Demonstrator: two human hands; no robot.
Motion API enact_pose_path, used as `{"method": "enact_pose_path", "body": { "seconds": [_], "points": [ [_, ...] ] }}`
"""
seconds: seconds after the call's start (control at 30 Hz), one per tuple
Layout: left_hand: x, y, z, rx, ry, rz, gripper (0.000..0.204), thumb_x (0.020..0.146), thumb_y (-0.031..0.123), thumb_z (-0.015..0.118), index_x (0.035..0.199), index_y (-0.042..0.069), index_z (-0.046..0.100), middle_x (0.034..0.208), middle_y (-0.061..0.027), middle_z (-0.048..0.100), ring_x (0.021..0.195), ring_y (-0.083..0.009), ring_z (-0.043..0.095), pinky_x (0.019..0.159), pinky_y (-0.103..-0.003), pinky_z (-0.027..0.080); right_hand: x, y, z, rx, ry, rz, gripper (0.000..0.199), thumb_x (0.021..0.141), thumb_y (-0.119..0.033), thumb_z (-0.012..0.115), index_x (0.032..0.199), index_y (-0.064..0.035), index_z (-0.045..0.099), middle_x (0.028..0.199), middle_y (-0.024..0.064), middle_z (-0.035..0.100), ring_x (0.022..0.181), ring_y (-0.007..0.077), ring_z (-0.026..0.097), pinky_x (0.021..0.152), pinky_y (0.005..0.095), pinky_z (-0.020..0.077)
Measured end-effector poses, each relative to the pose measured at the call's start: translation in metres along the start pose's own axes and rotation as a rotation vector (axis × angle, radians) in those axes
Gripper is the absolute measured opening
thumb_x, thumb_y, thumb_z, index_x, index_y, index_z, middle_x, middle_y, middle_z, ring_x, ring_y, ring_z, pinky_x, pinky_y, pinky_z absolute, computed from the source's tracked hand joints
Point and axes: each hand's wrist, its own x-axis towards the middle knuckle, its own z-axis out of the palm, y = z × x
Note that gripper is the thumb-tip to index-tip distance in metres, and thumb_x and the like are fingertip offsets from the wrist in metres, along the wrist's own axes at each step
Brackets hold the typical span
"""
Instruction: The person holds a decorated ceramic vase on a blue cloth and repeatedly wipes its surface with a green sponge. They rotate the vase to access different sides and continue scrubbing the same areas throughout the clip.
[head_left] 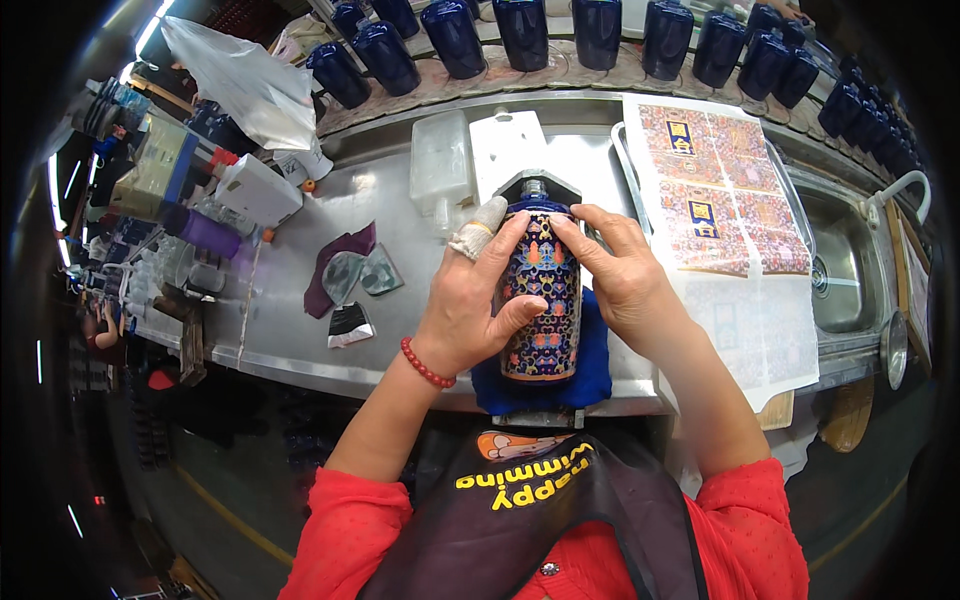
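Observation:
A dark blue bottle (541,300) with a colourful floral pattern lies on its back, its neck pointing away from me. Its lower end rests over a blue cloth (594,370), and a grey angled support stands behind the neck. My left hand (478,300) grips the bottle's left side, thumb across the pattern. Pale wrapping (474,238) covers one of its fingers. My right hand (625,275) holds the right shoulder, thumb and forefinger pressed on the pattern's upper edge. Some fingers of both hands are hidden along the bottle's sides.
Printed pattern sheets (722,190) lie on the right, beside a sink (840,270). Dark scraps (345,265) are on the metal table (290,310) to the left. A clear plastic container (440,160) stands farther back. Several blue bottles (525,35) line the far conveyor.

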Motion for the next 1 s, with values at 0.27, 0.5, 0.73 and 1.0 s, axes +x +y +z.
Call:
{"method": "enact_pose_path", "body": {
  "seconds": [0.27,0.5,0.73,1.0],
  "points": [
    [0.001,-0.002,-0.001,0.025,0.004,0.009,0.083,0.093,0.063,0.064,0.146,0.0,0.052,0.144,-0.0317,0.051,0.131,-0.0487,0.052,0.111,-0.05,0.041,0.009,-0.003,-0.002,0.005,0.01,0.004,0.062,0.078,0.011,0.057,0.137,-0.0079,0.062,0.127,0.0187,0.058,0.116,0.0403,0.057,0.1,0.0452,0.0495],
    [0.003,-0.001,-0.001,0.024,0.019,0.021,0.083,0.092,0.063,0.066,0.146,0.0,0.053,0.141,-0.0309,0.053,0.128,-0.0479,0.053,0.11,-0.049,0.042,0.013,-0.005,-0.003,-0.033,0.015,-0.012,0.062,0.077,0.011,0.058,0.137,-0.0071,0.062,0.122,0.0188,0.059,0.113,0.04,0.058,0.099,0.0455,0.0494],
    [0.009,-0.001,-0.001,0.03,0.015,0.016,0.081,0.092,0.062,0.065,0.145,0.001,0.054,0.139,-0.0296,0.055,0.126,-0.0463,0.053,0.112,-0.051,0.039,0.012,-0.006,-0.004,0.005,0.014,0.003,0.066,0.074,0.012,0.059,0.138,-0.006,0.061,0.121,0.0189,0.059,0.113,0.0395,0.057,0.098,0.0454,0.049],
    [0.016,-0.005,-0.004,0.066,-0.032,0.075,0.079,0.092,0.061,0.066,0.141,0.0,0.058,0.136,-0.0288,0.058,0.124,-0.0473,0.054,0.113,-0.053,0.037,0.01,-0.006,-0.004,0.011,0.004,0.018,0.067,0.075,0.012,0.059,0.14,-0.0042,0.059,0.122,0.0195,0.058,0.113,0.0398,0.057,0.099,0.0458,0.0485]
  ]
}}
